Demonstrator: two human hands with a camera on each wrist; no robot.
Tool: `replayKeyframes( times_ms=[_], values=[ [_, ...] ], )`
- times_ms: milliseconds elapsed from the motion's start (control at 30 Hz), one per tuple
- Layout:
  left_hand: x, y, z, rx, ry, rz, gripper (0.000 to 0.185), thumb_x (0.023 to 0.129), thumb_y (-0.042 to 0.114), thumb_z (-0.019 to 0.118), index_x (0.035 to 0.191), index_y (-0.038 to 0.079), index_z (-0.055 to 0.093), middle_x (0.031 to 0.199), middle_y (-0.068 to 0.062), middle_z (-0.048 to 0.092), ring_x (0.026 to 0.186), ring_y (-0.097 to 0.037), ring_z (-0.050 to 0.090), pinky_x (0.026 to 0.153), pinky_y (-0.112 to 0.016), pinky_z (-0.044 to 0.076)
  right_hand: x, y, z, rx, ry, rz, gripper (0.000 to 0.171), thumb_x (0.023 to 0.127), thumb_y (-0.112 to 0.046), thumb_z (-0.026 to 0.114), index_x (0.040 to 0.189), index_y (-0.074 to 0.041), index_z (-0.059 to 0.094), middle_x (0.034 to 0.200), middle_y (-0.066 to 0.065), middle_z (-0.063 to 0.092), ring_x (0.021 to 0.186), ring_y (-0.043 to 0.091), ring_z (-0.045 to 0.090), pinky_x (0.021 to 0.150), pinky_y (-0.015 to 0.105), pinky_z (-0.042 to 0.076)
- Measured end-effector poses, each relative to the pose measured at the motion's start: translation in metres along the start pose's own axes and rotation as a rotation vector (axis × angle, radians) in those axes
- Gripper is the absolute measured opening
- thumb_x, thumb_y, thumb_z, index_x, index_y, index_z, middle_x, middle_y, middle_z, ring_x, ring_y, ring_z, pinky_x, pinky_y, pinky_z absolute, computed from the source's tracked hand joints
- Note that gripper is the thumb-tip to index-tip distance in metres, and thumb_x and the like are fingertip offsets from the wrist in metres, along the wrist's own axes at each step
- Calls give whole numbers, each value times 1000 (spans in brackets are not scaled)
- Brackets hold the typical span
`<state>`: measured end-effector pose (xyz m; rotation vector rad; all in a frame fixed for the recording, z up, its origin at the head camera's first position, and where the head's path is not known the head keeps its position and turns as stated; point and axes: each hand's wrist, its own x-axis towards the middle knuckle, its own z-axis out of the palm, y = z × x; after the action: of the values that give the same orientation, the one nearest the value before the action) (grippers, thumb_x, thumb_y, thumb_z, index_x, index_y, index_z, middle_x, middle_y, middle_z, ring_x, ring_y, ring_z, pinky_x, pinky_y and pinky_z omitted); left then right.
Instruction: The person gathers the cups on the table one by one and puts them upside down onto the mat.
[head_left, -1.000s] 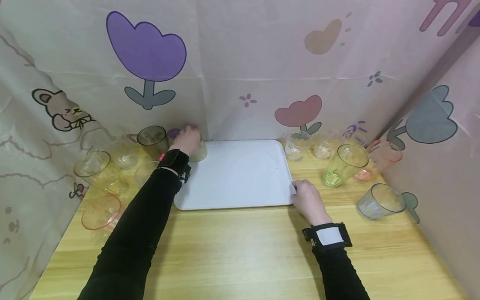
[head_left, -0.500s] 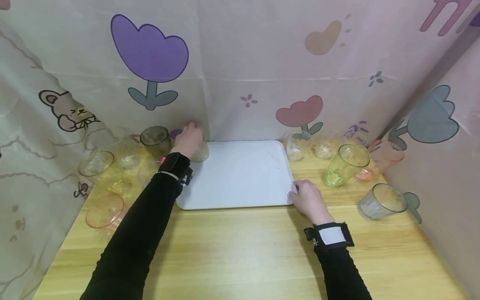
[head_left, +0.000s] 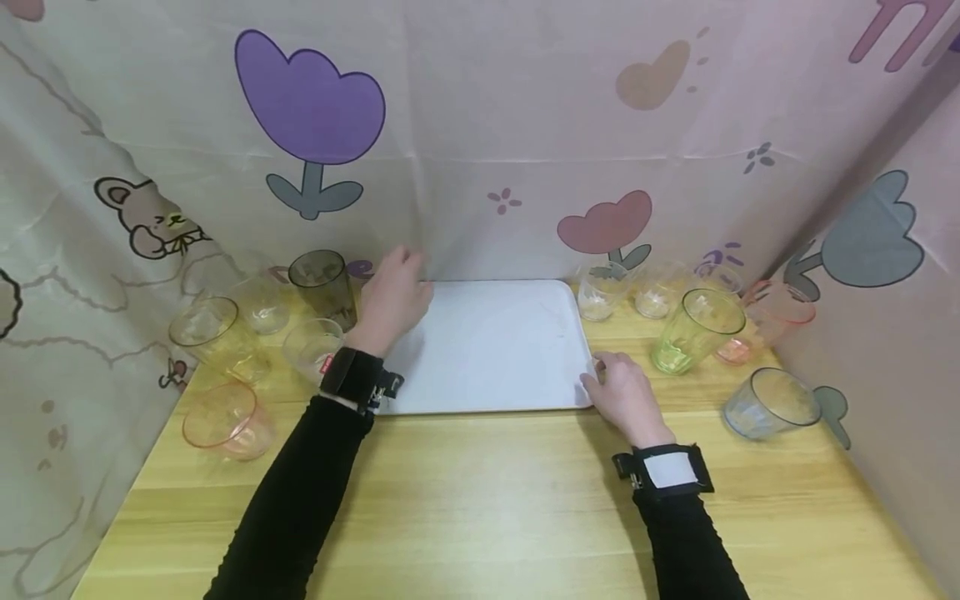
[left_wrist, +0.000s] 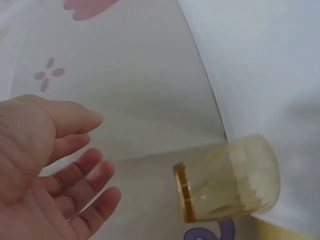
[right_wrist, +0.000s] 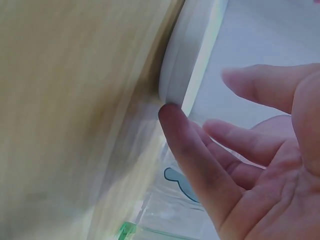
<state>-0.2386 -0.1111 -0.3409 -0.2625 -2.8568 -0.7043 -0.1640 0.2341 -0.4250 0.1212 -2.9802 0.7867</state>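
Note:
My left hand (head_left: 392,302) hovers over the back left corner of the white tray (head_left: 487,350), its fingers loosely spread around nothing. Beside it, in the left wrist view, an amber-tinted glass (left_wrist: 227,182) stands at the tray's corner, apart from the fingertips; the hand hides it in the head view. At the tray's front right corner is my right hand (head_left: 624,393). In the right wrist view one fingertip (right_wrist: 172,111) touches the tray's rim from outside, while the thumb (right_wrist: 250,85) stays away from it.
To the left stand a dark grey glass (head_left: 324,287), a clear glass (head_left: 311,346), a yellow glass (head_left: 221,337) and a pink glass (head_left: 232,425). On the right are a green glass (head_left: 693,333), a bluish glass (head_left: 768,404) and several others. A patterned curtain (head_left: 480,108) hangs behind.
My left hand has let go of the amber glass and moved right, over the tray. My right hand has loosened slightly at the tray's edge. The view has shifted a little.

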Motion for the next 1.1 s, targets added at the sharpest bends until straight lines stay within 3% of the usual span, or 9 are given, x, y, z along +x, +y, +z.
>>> replayKeyframes(
  times_ms=[233,533,700,833,1100],
  values=[
    [-31,6,14,-96,69,42,39,100,18,68,137,6,63,118,-11,59,94,-26,61,69,-38,55,0,1,-2,44,86,-11,48,97,-15,68,135,13,58,119,30,65,97,42,66,83,55,57],
    [-65,11,40,-162,40,68,32,99,16,70,130,11,68,114,-8,64,97,-26,66,69,-35,56,2,-2,-5,153,319,-20,43,97,-12,68,133,9,58,117,26,63,101,43,65,80,55,59],
    [-79,10,52,-161,-17,78,23,99,16,70,122,12,71,112,-5,64,97,-24,65,71,-35,55,3,-3,-9,245,505,-54,41,96,-8,68,132,9,58,116,26,64,100,42,65,81,55,60],
    [-86,11,58,-149,-107,77,17,99,18,72,115,13,73,110,-1,63,96,-19,63,74,-32,55,4,-1,-11,288,630,-76,42,95,-4,69,132,10,56,119,26,62,105,39,64,85,51,58],
    [-101,13,69,-136,-228,53,18,93,21,79,109,15,75,109,4,63,98,-16,63,80,-33,56,3,7,-20,269,835,-101,46,92,-5,73,132,8,54,129,25,59,119,37,55,90,34,45]
  ],
)
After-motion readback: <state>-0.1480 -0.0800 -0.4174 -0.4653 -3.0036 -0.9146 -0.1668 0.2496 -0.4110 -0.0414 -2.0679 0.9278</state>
